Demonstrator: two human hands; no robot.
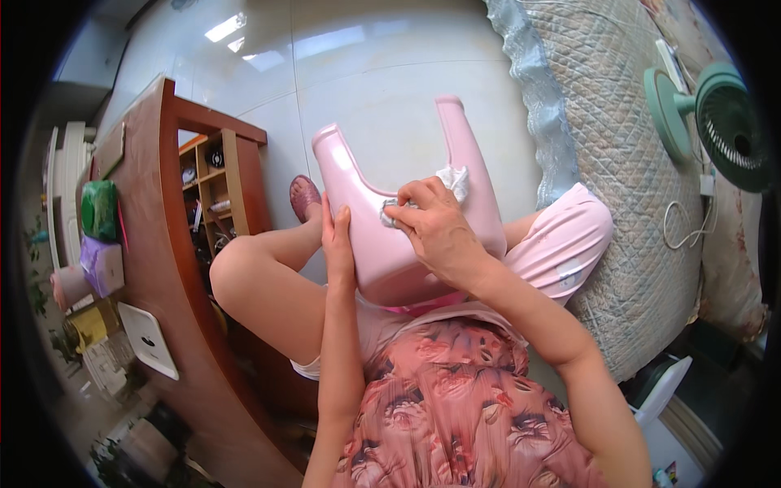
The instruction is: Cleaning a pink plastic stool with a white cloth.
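Note:
A pink plastic stool [378, 268] lies tilted across my lap, with two of its legs pointing away from me. My left hand [338, 238] grips its left side, thumb on the near face and fingers along the outer edge. In my right hand [436, 229] is a bunched white cloth [454, 182], pressed against the stool's side between the legs. One end of the cloth shows by my thumb and another sticks out beyond my knuckles. The rest of it is hidden under my fingers.
To the left, a brown wooden desk [183, 317] bears a white tray-like item [148, 341] and a green packet [99, 209]. Open shelves [213, 183] sit below it. On the right, a quilted bed [622, 183] holds a green fan [732, 122] and a white cable [674, 226].

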